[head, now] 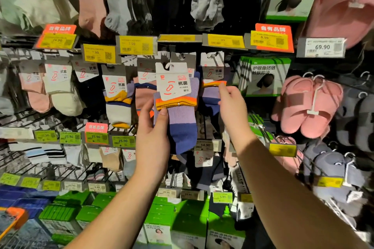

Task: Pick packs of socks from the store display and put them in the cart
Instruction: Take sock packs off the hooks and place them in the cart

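Observation:
My left hand (pixel 152 133) grips a pack of lilac and blue socks (pixel 178 119) with an orange band and a white card, held in front of the display; the card's hook is off the peg. My right hand (pixel 232 105) pinches the top of a second, similar lilac sock pack (pixel 211 93) that hangs on the peg to the right. An orange corner and wire mesh, perhaps the cart (pixel 14 222), show at the bottom left.
Wire pegs carry many other sock packs (pixel 117 97) with yellow and green price tags (pixel 99 53). Pink slippers (pixel 309 105) and grey slippers hang at the right. Green boxes (pixel 162 218) fill the shelf below my arms.

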A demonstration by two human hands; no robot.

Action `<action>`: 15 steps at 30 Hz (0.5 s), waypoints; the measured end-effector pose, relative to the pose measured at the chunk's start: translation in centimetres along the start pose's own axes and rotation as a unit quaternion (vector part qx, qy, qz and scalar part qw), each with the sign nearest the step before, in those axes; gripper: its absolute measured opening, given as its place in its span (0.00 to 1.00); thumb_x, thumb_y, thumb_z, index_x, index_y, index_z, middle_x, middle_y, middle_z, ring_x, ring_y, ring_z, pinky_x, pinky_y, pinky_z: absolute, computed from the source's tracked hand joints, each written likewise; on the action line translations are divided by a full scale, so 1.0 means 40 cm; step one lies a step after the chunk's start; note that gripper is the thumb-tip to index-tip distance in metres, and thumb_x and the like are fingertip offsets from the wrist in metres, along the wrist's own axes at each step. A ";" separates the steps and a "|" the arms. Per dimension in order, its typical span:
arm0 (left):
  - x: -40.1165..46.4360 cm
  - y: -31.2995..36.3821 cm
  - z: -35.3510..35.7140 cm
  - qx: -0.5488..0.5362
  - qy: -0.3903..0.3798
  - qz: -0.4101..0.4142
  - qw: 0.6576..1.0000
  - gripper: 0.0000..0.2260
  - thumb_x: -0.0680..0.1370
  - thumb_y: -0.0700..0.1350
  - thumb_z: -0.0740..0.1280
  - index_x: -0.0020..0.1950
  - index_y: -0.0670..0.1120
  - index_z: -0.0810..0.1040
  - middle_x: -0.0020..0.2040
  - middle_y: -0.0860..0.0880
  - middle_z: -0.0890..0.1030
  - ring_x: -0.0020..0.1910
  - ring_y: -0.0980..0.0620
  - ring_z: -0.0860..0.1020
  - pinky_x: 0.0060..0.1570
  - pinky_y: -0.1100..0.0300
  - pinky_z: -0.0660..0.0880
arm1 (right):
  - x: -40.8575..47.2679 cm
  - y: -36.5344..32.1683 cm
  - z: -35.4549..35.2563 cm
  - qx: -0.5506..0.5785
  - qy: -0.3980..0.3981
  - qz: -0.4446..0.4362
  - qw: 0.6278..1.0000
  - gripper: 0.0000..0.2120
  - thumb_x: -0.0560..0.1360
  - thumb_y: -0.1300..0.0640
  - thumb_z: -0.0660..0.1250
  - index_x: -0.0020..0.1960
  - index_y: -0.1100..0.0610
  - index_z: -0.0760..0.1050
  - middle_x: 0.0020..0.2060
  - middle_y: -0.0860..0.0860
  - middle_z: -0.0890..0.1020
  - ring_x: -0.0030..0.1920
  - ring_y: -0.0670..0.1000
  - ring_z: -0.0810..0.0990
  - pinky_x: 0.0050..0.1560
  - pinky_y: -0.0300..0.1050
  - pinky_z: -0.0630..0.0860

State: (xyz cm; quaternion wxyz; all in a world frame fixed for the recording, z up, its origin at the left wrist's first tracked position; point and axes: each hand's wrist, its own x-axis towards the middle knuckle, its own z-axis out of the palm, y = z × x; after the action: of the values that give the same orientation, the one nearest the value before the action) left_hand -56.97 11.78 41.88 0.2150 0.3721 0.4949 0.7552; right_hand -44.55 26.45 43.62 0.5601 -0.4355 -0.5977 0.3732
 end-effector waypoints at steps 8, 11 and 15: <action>-0.021 0.002 0.023 -0.002 -0.033 0.013 0.999 0.16 0.83 0.44 0.64 0.61 0.66 0.71 0.59 0.66 0.78 0.57 0.71 0.77 0.50 0.75 0.72 | -0.158 -0.051 0.011 0.152 -0.155 0.033 0.976 0.17 0.78 0.38 0.64 0.53 0.51 0.77 0.49 0.45 0.85 0.51 0.44 0.84 0.52 0.45 0.78; -0.029 0.007 0.024 0.027 -0.059 0.015 0.998 0.17 0.82 0.43 0.65 0.65 0.62 0.68 0.57 0.70 0.74 0.52 0.80 0.74 0.49 0.80 0.69 | -0.168 -0.056 0.006 0.198 -0.155 0.047 0.967 0.12 0.79 0.48 0.68 0.58 0.53 0.76 0.55 0.49 0.85 0.56 0.47 0.84 0.56 0.46 0.79; -0.022 -0.005 0.015 0.064 -0.080 0.015 0.995 0.17 0.80 0.39 0.68 0.65 0.55 0.75 0.59 0.60 0.81 0.54 0.73 0.78 0.49 0.77 0.71 | -0.179 -0.044 -0.001 0.225 -0.172 0.044 0.958 0.13 0.80 0.59 0.68 0.64 0.52 0.76 0.58 0.45 0.84 0.58 0.44 0.83 0.56 0.40 0.80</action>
State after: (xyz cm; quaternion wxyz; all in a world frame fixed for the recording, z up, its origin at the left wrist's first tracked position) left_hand -55.98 11.61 41.53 0.2183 0.4517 0.5176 0.6931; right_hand -44.75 19.12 42.77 0.5156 -0.2534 -0.5659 0.5914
